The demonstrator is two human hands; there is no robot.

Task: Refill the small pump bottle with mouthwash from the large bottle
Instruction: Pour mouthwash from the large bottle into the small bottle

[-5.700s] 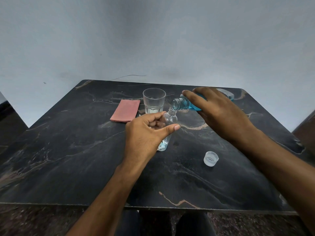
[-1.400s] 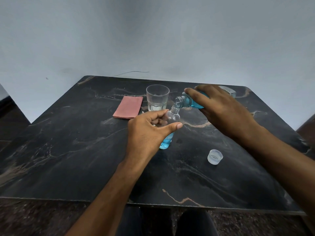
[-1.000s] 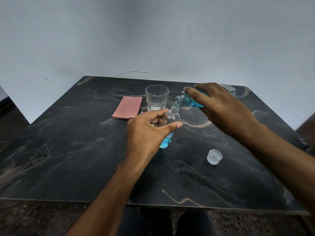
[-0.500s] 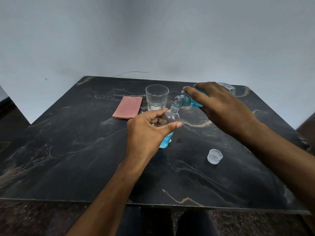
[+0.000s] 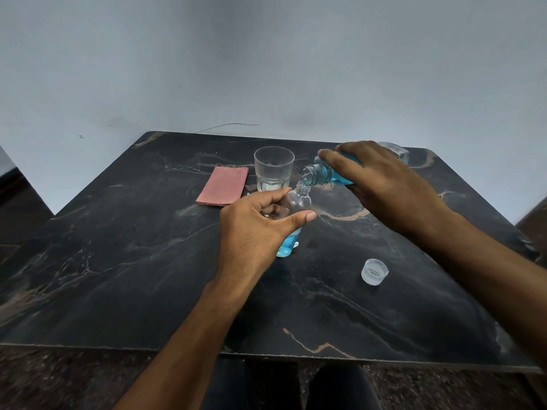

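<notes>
The small clear bottle (image 5: pixel 298 202) stands on the black marble table (image 5: pixel 118 261) with its neck open and blue mouthwash in its lower part. My left hand (image 5: pixel 257 229) grips its body, thumb on the right side. My right hand (image 5: pixel 381 184) holds the large bottle (image 5: pixel 318 174) of blue mouthwash tipped nearly level, its open mouth just above the small bottle's neck. Most of the large bottle is hidden under my hand. The pump head is not in sight.
A clear drinking glass (image 5: pixel 273 168) stands just behind the small bottle. A folded pink cloth (image 5: pixel 223 186) lies to its left. A translucent cap (image 5: pixel 374 271) sits upside down at the front right. The table's near edge runs along the bottom.
The blue level in the small bottle has risen since the earliest frame. Both hands and both bottles have stayed almost still over the last second.
</notes>
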